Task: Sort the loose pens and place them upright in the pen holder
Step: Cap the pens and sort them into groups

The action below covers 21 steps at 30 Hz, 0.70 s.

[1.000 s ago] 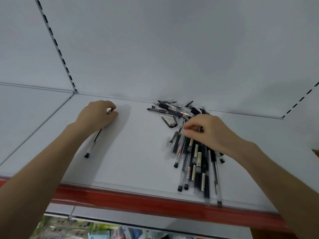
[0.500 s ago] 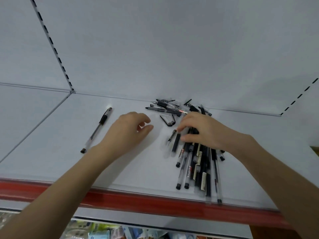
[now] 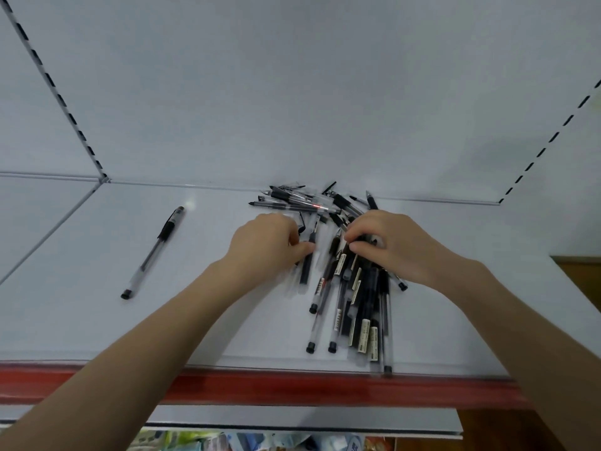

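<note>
A heap of several black and clear pens (image 3: 353, 288) lies on the white shelf (image 3: 195, 314), right of centre. One clear pen with a black grip (image 3: 153, 252) lies alone to the left. My left hand (image 3: 265, 244) is at the heap's left edge, thumb and fingers pinching a black pen (image 3: 307, 255). My right hand (image 3: 390, 244) is on top of the heap, its curled fingers pinching pens there. No pen holder is in view.
The shelf has a red front edge (image 3: 292, 385) and a white back wall with slotted uprights (image 3: 55, 89). Colourful packaged goods (image 3: 227, 442) show on the level below. A wooden surface (image 3: 582, 278) lies at the right.
My left hand let go of the single pen at the left and moved right to the heap, where it now pinches a black pen. My right hand stayed on the heap.
</note>
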Motion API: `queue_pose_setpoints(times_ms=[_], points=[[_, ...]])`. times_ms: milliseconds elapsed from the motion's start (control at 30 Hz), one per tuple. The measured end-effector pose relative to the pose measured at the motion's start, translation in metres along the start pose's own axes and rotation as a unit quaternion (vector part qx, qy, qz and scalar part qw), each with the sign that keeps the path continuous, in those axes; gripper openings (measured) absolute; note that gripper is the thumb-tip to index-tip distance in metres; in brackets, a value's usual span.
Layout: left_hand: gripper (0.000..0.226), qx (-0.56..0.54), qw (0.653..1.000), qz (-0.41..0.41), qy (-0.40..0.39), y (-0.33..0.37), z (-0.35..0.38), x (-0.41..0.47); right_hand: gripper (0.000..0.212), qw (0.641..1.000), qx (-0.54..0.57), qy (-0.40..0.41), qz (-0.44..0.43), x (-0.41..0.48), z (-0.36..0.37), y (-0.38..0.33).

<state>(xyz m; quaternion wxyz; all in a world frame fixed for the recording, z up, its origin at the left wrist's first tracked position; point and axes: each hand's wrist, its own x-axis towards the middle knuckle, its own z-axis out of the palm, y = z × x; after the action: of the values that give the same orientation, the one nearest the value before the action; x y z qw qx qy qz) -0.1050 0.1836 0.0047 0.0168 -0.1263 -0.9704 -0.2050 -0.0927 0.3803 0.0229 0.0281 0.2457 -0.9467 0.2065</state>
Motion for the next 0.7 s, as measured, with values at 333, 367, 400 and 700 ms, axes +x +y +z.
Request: queue_pose_setpoints(times_ms=[333, 367, 400, 700], points=[[0.039, 0.042, 0.992, -0.021, -0.115, 0.01, -0.009, 0.015, 0.016, 0.999, 0.023, 0.03, 0.034, -0.01, 0.002, 0.008], [0.032, 0.039, 0.992, -0.014, -0.119, 0.011, -0.009, 0.014, 0.016, 0.999, 0.025, 0.03, 0.034, -0.01, 0.002, 0.008], [0.023, 0.039, 0.992, -0.008, -0.119, 0.011, -0.009, 0.012, 0.017, 0.999, 0.027, 0.029, 0.033, -0.009, 0.002, 0.007], [0.019, -0.044, 0.994, -0.055, -0.088, 0.006, -0.01, 0.002, 0.014, 0.998, 0.044, 0.034, 0.022, -0.005, 0.007, 0.007]])
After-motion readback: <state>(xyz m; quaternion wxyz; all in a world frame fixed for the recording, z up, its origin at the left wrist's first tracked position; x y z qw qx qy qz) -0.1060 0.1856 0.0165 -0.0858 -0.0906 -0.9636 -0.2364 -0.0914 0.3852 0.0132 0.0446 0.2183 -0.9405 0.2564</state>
